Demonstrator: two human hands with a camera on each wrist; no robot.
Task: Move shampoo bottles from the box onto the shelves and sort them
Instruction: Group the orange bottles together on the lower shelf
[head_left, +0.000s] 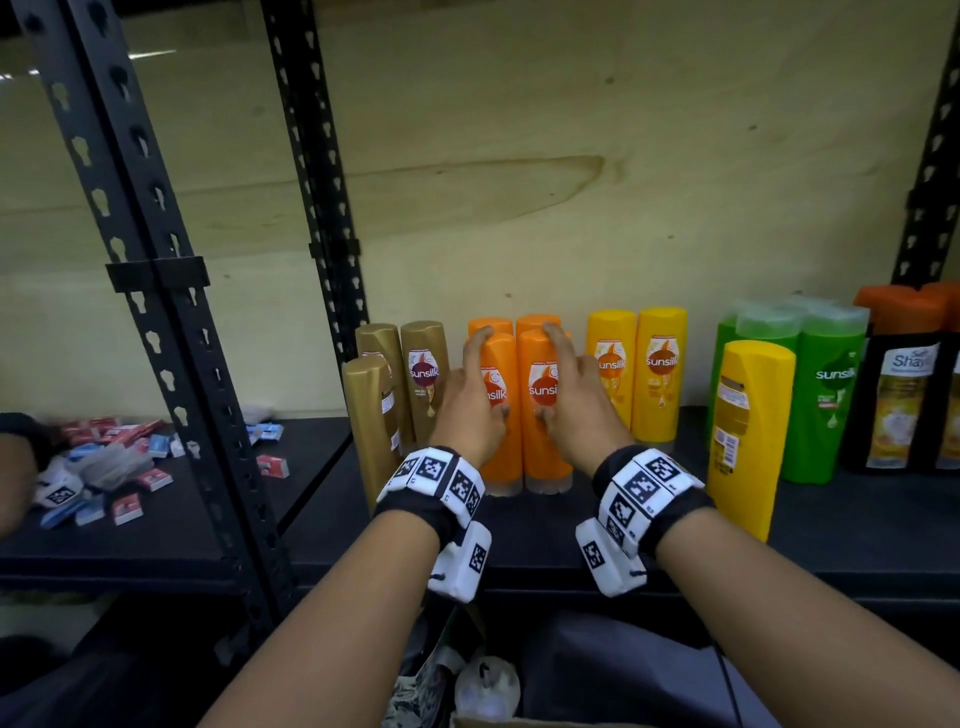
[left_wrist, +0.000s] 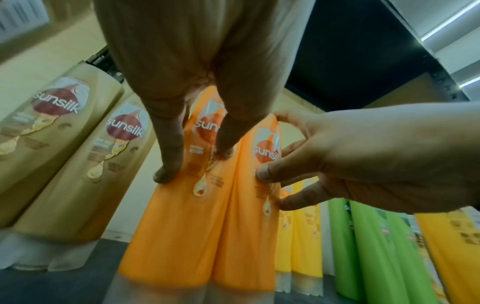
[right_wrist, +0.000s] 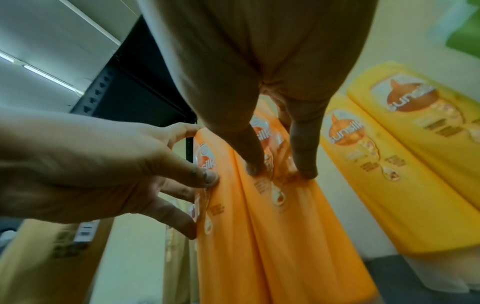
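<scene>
Two orange Sunsilk bottles stand side by side at the front of the black shelf (head_left: 519, 540). My left hand (head_left: 470, 400) holds the left orange bottle (head_left: 506, 457), with the fingers up its left side and the thumb on the label. My right hand (head_left: 574, 400) holds the right orange bottle (head_left: 545, 452) in the mirrored way. The left wrist view shows the left hand (left_wrist: 194, 61) on its bottle (left_wrist: 176, 226) and the right hand (left_wrist: 363, 160) pressing a thumb on the other bottle. Two more orange bottles (head_left: 535, 318) stand right behind them.
Gold bottles (head_left: 423, 379) stand to the left. To the right are yellow bottles (head_left: 660, 374), a lone yellow bottle (head_left: 748, 436) further forward, green bottles (head_left: 826, 395) and black bottles (head_left: 904, 384). Small packets (head_left: 114, 467) litter the left shelf behind a rack upright (head_left: 156, 312).
</scene>
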